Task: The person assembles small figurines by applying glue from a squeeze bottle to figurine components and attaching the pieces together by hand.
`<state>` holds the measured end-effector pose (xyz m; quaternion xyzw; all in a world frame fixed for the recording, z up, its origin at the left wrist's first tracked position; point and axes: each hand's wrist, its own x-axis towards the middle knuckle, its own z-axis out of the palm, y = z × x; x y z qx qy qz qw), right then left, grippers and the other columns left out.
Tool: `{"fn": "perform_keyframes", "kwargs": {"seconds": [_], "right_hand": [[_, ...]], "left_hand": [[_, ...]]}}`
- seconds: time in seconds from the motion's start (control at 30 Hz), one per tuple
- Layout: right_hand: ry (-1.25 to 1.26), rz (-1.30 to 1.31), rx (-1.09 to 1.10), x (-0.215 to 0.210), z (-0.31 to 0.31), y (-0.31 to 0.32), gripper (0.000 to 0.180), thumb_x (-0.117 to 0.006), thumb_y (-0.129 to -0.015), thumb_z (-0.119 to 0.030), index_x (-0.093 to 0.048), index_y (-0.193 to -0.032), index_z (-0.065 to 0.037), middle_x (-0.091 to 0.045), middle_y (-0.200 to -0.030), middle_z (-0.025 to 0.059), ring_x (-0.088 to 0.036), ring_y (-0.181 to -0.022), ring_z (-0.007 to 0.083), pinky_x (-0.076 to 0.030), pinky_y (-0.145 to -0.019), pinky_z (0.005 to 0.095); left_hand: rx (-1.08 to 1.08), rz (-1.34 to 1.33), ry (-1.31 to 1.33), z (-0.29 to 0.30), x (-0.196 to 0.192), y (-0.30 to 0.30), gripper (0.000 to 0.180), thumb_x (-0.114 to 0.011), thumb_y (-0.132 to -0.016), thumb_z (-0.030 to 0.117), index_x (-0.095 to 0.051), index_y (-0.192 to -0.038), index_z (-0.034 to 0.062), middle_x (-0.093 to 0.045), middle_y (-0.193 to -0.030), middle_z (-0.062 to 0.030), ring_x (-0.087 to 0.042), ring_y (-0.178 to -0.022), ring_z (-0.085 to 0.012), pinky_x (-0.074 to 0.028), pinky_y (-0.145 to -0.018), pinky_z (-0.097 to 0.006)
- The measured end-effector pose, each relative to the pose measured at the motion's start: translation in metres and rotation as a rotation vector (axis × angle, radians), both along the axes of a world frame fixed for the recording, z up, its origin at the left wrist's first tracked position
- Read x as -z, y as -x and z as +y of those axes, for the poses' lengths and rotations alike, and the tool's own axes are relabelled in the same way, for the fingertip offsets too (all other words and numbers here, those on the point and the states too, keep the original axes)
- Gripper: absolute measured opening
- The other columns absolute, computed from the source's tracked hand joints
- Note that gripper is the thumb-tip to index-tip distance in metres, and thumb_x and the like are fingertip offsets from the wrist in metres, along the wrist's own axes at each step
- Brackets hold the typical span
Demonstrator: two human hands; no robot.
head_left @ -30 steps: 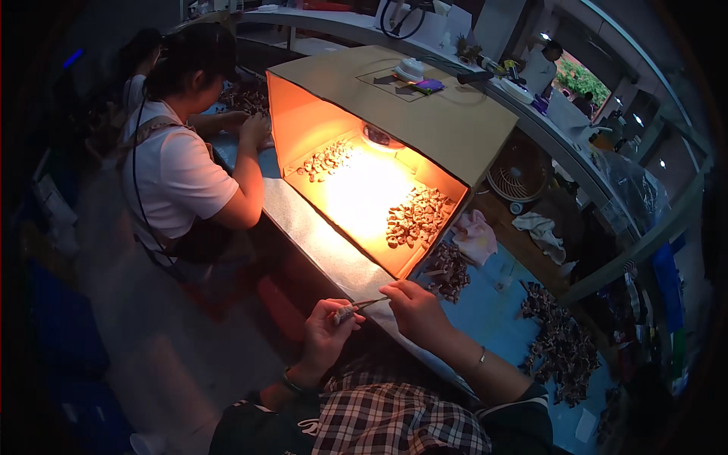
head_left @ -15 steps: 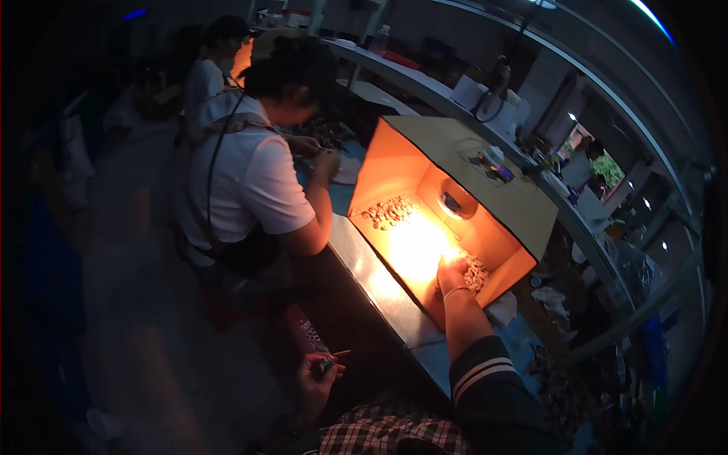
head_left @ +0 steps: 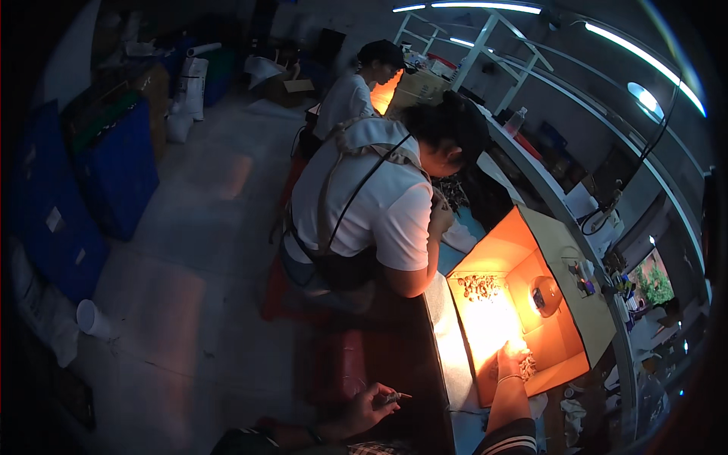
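My left hand is low in front of me, fingers closed round a small dark piece with a thin light-brown stick poking out to the right. Its exact kind is too small to make out. My right hand reaches into an open-sided cardboard box, beside a pile of small curled pieces. Glare washes out its fingertips, so I cannot see whether they hold anything. Another pile of dark small pieces lies further back in the box. A round lamp glows at the box's inner wall.
A person in a white shirt sits close on the left of the box, bent over work. Another person sits beyond. A red stool stands near my left hand. Blue bins line the far left; a white cup lies on the floor.
The view has swung left, so the box and the people appear further right and lower. My right hand is still inside the box; my left still holds the small piece with the stick.
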<state>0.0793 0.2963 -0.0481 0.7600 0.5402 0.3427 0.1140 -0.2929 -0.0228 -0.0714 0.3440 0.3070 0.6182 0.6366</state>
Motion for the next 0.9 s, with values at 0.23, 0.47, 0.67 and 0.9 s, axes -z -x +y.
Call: {"fn": "perform_keyframes", "kwargs": {"seconds": [0.23, 0.47, 0.67, 0.9], "right_hand": [[0.084, 0.42, -0.45, -0.051, -0.055, 0.101, 0.018, -0.056, -0.083, -0.018, -0.065, -0.072, -0.006, -0.066, -0.073, 0.015, -0.064, -0.066, 0.0358, -0.05, -0.061, 0.0446], [0.27, 1.077, -0.766, -0.067, -0.159, 0.141, 0.013, -0.056, -0.088, -0.01, -0.066, -0.091, -0.003, -0.068, -0.083, 0.0151, -0.068, -0.073, 0.0246, -0.053, -0.065, 0.0357], [0.28, 1.877, -0.618, -0.079, -0.26, 0.09, 0.007, -0.066, -0.081, 0.0, -0.066, -0.088, 0.002, -0.069, -0.08, 0.0084, -0.066, -0.07, 0.0156, -0.053, -0.06, 0.0269], [-0.02, 2.079, -0.4, -0.07, -0.36, 0.008, 0.012, -0.068, -0.076, 0.007, -0.065, -0.087, 0.002, -0.066, -0.077, 0.0088, -0.064, -0.067, 0.0153, -0.052, -0.057, 0.0266]], "left_hand": [[0.01, 0.018, -0.017, -0.008, 0.007, -0.011, 0.02, -0.058, -0.09, -0.002, -0.048, -0.107, 0.0008, -0.058, -0.105, -0.0082, -0.062, -0.096, -0.0143, -0.053, -0.085, -0.028], [0.106, 0.173, -0.034, -0.003, 0.003, -0.039, 0.021, -0.062, -0.089, 0.002, -0.05, -0.106, 0.0011, -0.062, -0.099, -0.0065, -0.064, -0.092, -0.0124, -0.053, -0.081, -0.026], [0.236, 0.222, -0.092, -0.003, -0.006, -0.073, 0.017, -0.059, -0.092, 0.005, -0.05, -0.107, 0.0019, -0.063, -0.095, -0.0059, -0.064, -0.091, -0.0117, -0.053, -0.077, -0.025], [0.539, 0.206, -0.102, -0.016, -0.022, -0.138, 0.018, -0.058, -0.093, 0.007, -0.05, -0.108, 0.0006, -0.061, -0.097, -0.0059, -0.063, -0.094, -0.0123, -0.052, -0.083, -0.025]]}}
